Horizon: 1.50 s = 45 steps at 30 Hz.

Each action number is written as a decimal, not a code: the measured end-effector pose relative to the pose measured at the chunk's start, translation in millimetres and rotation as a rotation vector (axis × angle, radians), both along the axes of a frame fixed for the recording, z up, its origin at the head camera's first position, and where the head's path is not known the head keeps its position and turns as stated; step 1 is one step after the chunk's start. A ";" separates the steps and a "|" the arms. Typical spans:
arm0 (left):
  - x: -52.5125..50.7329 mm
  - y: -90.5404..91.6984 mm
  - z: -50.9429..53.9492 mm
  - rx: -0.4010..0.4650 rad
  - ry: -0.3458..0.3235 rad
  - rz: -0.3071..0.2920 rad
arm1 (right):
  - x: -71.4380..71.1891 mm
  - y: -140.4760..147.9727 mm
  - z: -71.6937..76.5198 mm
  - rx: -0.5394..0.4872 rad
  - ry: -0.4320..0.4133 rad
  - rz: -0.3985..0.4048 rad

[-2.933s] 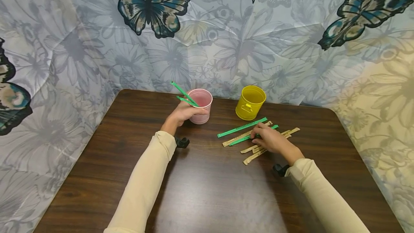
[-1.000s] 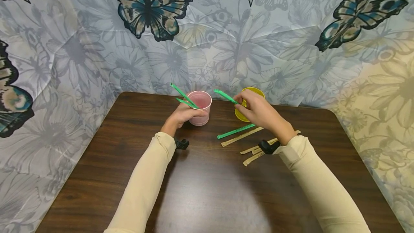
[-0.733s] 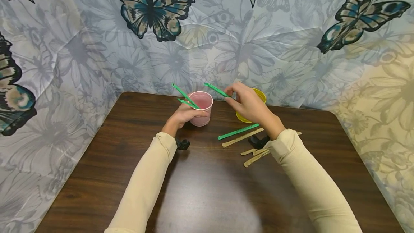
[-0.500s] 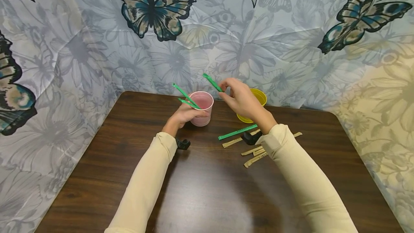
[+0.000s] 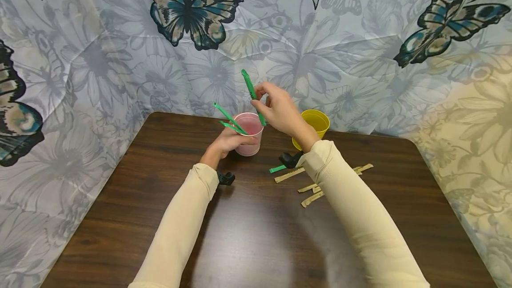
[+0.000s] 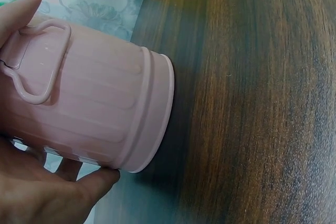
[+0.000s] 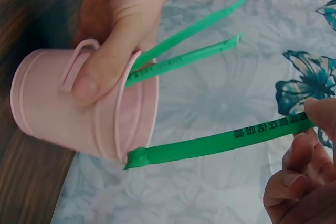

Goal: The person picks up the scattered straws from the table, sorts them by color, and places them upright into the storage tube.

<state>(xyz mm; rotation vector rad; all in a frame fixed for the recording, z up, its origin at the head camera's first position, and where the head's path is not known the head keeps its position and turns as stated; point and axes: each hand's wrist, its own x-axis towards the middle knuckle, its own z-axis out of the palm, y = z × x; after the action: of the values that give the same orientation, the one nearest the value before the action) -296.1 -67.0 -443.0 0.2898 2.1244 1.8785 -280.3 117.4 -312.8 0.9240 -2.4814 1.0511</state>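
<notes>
My left hand grips the side of a small pink bucket standing on the table; its wire handle shows in the left wrist view. Two green paper-wrapped straws lean out over the bucket's left rim. Between thumb and fingers, my right hand pinches another green wrapped straw, tilted steeply. In the right wrist view the lower end of that held straw is at the bucket's rim; whether it touches is unclear.
A yellow bucket stands behind my right wrist. Below the right forearm lie a green wrapped straw and several tan wrapped straws, partly covered by the sleeve. A butterfly-print cloth hangs behind the dark wooden table.
My right hand picked up a green wrapped straw from the table, then carried it left and up to the pink bucket, tipping it steeper. The left hand has stayed on the bucket.
</notes>
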 end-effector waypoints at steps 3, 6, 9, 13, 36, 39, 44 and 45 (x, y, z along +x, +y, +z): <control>-0.5 0.3 -1.2 0.008 0.001 -0.011 | -4.3 -6.8 -1.9 -0.038 -0.047 -0.003; -1.0 0.3 -2.3 0.008 -0.003 -0.018 | -7.2 -12.0 -7.3 -0.070 -0.097 -0.004; -1.4 -0.3 -2.6 -0.005 -0.006 -0.022 | -7.9 -15.4 -15.1 -0.049 -0.117 0.005; -1.4 -1.4 -2.3 -0.020 -0.004 -0.032 | -7.5 -17.5 -27.1 0.019 -0.133 0.021; -0.7 1.9 0.6 0.036 0.020 -0.026 | -11.7 -10.8 -57.4 0.157 -0.157 -0.006; -0.2 2.4 1.5 0.053 0.015 -0.024 | -8.6 -3.0 -57.1 0.162 -0.159 -0.011; -0.7 1.9 0.5 0.055 0.021 -0.012 | -0.6 15.8 -57.3 0.167 -0.161 -0.033; -0.7 1.6 0.0 0.052 0.017 -0.007 | 1.2 20.0 -58.2 0.170 -0.159 -0.037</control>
<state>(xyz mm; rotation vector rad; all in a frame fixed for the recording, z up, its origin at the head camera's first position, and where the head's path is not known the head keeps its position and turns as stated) -296.8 -65.4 -443.0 0.3259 2.0851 1.9364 -279.1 137.4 -371.0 0.8675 -2.7432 0.9475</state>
